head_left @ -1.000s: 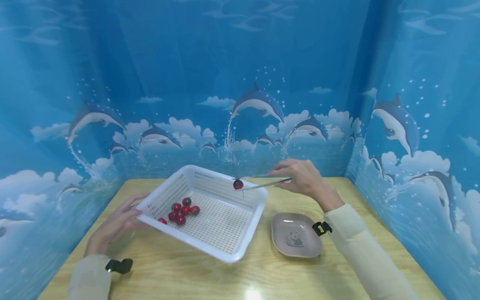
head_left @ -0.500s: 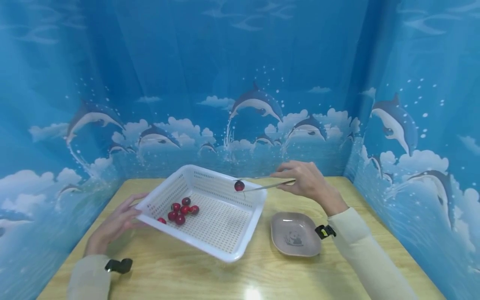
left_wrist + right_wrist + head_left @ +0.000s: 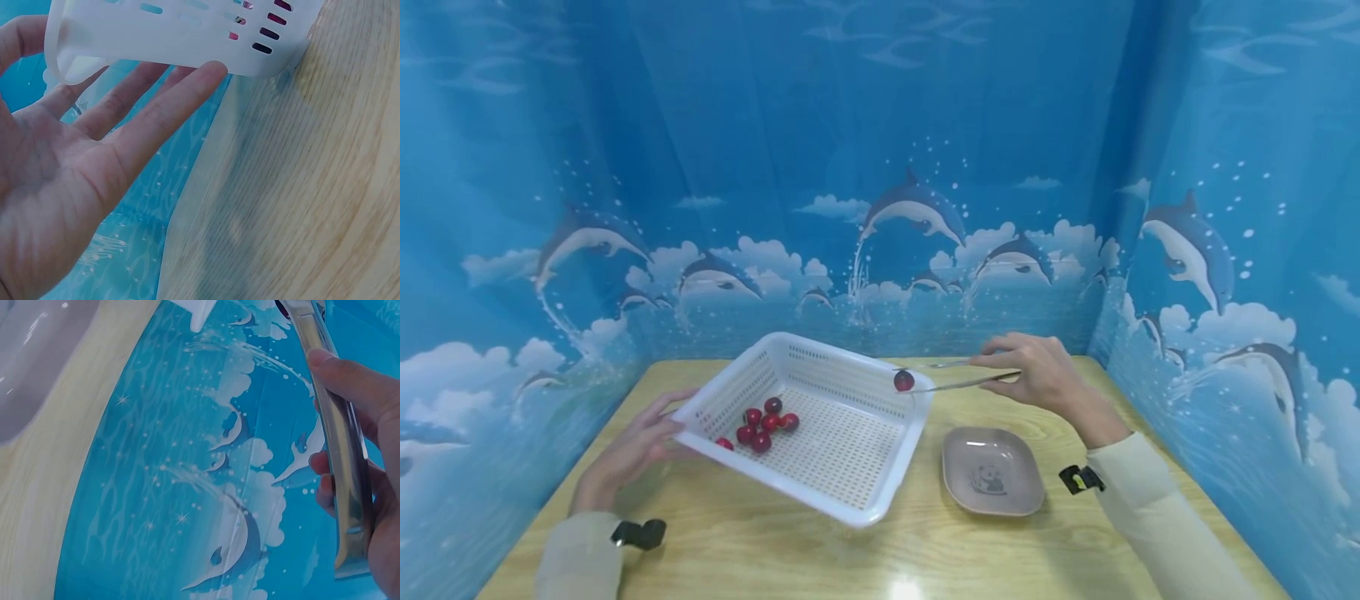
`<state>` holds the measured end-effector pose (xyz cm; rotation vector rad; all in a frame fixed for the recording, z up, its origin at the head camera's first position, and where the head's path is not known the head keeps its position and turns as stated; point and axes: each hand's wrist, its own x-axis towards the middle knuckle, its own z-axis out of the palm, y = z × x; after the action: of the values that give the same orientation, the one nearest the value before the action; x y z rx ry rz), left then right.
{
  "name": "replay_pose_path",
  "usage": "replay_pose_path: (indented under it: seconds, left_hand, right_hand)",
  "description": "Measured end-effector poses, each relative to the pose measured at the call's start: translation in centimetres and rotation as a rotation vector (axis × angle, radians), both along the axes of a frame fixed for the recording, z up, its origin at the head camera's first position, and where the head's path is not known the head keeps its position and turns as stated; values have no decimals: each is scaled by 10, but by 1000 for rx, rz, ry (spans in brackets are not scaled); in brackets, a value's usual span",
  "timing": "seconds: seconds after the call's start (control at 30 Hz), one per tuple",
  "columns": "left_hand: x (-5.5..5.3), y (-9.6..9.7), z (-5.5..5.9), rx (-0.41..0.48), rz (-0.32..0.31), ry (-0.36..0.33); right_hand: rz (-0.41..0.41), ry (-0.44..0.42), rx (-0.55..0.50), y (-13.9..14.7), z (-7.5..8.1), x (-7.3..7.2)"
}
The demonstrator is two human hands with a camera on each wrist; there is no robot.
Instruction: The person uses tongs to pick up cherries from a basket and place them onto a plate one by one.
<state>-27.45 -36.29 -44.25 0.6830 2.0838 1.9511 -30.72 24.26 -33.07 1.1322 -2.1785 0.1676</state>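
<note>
My left hand (image 3: 632, 446) holds the left corner of a white perforated plastic basket (image 3: 842, 450), tilted over the table. In the left wrist view, fingers (image 3: 175, 103) extend beneath the basket (image 3: 156, 37), with the thumb up at its rim. Several red cherries (image 3: 762, 441) are gathered in the basket's left part. Metal tongs (image 3: 973, 382) are gripped in my right hand (image 3: 1037, 371), thumb on one arm and fingers on the other, as the right wrist view shows. Between the tong tips is one dark red cherry (image 3: 904, 381), overlapping the basket's far right corner in the head view.
Right of the basket, a square greyish-pink dish (image 3: 958, 467) with a panda print rests on the light wooden table (image 3: 775, 558). Blue dolphin-print curtains (image 3: 880, 108) enclose the table's back and sides. Each wrist carries a small black device (image 3: 1082, 479).
My right hand has moved right and slightly down, carrying the tongs and the cherry toward the basket's right corner. The left hand, basket and dish have stayed in place.
</note>
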Motion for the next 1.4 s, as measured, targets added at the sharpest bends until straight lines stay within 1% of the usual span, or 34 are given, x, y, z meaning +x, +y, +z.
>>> replay_pose_path:
  seconds: [0.17, 0.43, 0.7, 0.8, 1.07, 1.23, 1.4]
  left_hand:
    - [-1, 0, 0, 17, -12, -4]
    - [-2, -2, -3, 39, -31, -3]
    - [-3, -3, -3, 46, -43, -7]
    - [-3, -3, -3, 43, -40, -5]
    - [-3, -2, -4, 29, -25, -6]
    - [-1, -1, -3, 24, -17, -10]
    - [0, 0, -1, 14, -14, -15]
  right_hand:
    - [-23, -20, 17, 15, -4, 7]
    - [-96, -79, 67, 37, -9, 22]
    - [-86, -89, 72, 53, -16, 28]
    - [-94, -103, 81, 57, -18, 30]
    - [-169, -230, 136, 64, -26, 32]
    - [-153, -266, 154, 68, -35, 30]
    - [-106, -298, 159, 69, -40, 28]
